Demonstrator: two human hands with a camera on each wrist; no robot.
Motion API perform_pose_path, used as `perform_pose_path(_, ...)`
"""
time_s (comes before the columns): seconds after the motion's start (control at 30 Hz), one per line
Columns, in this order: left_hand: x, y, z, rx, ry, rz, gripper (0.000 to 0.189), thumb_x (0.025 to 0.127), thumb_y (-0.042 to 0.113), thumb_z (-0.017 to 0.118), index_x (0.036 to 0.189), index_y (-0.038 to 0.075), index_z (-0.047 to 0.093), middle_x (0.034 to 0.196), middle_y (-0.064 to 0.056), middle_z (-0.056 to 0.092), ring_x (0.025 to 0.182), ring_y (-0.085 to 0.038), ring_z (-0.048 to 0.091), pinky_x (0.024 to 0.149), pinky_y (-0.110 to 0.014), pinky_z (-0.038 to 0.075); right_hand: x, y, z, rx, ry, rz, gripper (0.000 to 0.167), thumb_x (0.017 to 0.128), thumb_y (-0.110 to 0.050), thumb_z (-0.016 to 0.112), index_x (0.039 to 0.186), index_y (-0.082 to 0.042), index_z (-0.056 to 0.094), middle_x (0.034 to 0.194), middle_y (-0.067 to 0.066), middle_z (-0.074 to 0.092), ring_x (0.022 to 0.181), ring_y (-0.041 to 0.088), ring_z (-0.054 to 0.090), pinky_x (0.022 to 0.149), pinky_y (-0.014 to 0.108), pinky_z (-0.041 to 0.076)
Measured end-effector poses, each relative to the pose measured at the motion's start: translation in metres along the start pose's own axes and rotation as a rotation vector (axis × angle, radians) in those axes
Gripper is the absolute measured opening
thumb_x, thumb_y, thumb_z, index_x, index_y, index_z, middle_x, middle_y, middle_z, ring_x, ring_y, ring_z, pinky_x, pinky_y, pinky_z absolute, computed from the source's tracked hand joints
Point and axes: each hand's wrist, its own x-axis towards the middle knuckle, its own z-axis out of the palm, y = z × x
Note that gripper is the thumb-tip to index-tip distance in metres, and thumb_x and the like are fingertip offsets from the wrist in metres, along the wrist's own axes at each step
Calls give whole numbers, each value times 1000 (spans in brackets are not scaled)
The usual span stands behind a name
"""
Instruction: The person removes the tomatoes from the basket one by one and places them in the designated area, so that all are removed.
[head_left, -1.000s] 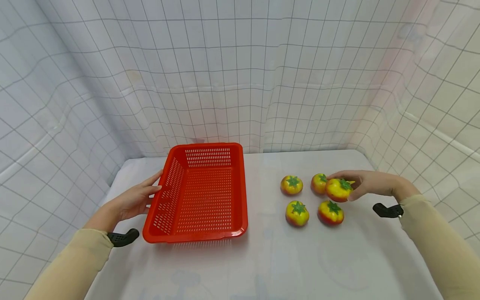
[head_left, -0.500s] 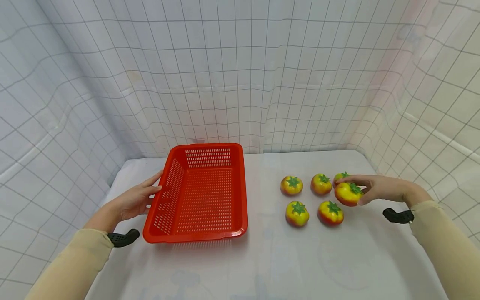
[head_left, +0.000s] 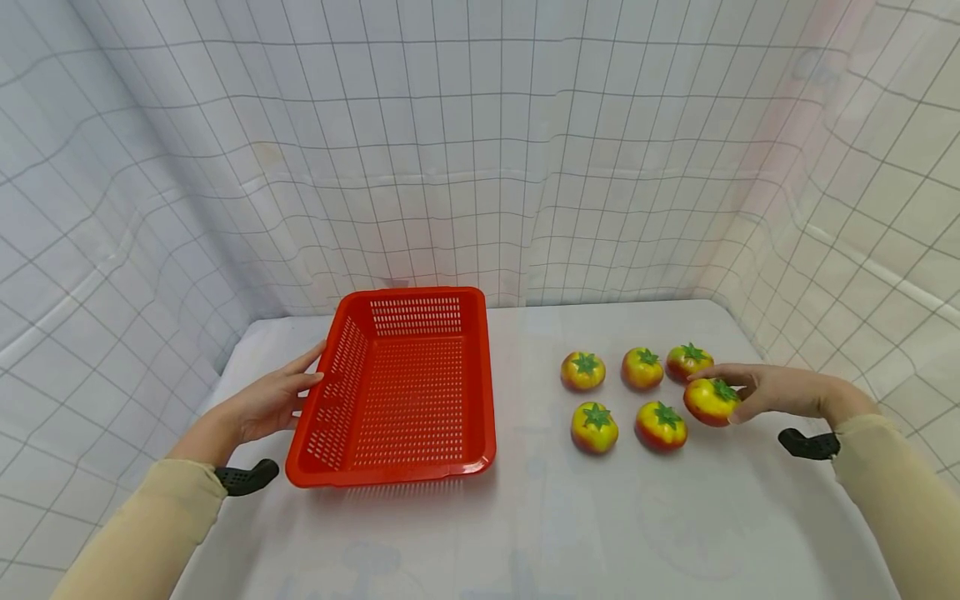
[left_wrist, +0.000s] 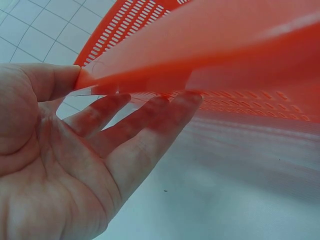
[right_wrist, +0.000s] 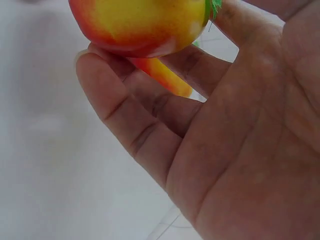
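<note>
My left hand [head_left: 264,402] is at the left side of a red plastic basket [head_left: 491,392]. In the left wrist view its thumb lies at the rim [left_wrist: 150,77] and the other fingers reach underneath, pinching the edge. My right hand [head_left: 783,390] holds a yellow-red tomato [head_left: 708,402] with a green star-shaped top, thumb on one side and fingers on the other, low over the table. The right wrist view shows the held tomato [right_wrist: 145,25] at the fingertips. Behind it sits another tomato [head_left: 688,362], and to its left is a third tomato [head_left: 662,426].
More tomatoes lie further left on the white table [head_left: 540,517]: one at the back [head_left: 642,369], another back-left tomato [head_left: 582,371] and a front-left tomato [head_left: 595,427]. White grid-patterned curtains [head_left: 480,150] enclose the back and sides.
My right hand has moved right and toward the front with the held tomato, from over the back row to the right end of the front row. The left hand and basket stay put.
</note>
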Motion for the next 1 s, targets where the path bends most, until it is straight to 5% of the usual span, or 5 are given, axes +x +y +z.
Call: perform_pose_path(1.0,0,0,-1,17,10,-3,72,111,30,44,164,36,-5,156,-25,32,114,-31,63,91,-53,56,4,37,15,44,-2,30,79,89,-18,76,158,-15,38,163,29,18,144,50,18,111,73,23)
